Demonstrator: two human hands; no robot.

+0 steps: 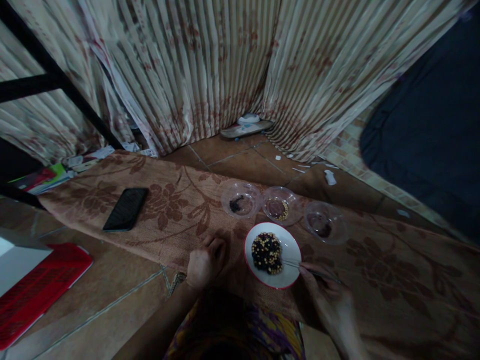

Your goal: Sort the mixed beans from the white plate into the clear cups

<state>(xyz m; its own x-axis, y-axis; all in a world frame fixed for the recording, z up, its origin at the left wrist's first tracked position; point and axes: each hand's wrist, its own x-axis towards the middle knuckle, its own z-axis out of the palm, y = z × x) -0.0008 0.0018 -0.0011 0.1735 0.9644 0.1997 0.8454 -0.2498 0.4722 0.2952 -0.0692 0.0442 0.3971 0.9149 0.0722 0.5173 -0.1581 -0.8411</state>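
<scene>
My right hand is closed around thin metal tweezers, whose tips reach over a white plate with a red rim and touch or nearly touch the mixed black and yellow beans in it. My left hand rests on the cloth left of the plate, fingers curled in, with nothing seen in them. Behind the plate stand three clear plastic bowls. The left bowl holds some black beans, the middle bowl some yellow beans, and the right bowl a small dark patch.
A brown flowered cloth covers the long, narrow table. On its left lies a black phone. Beyond the table are striped curtains, a skateboard and white scraps on the tiled floor. A red basket sits at lower left.
</scene>
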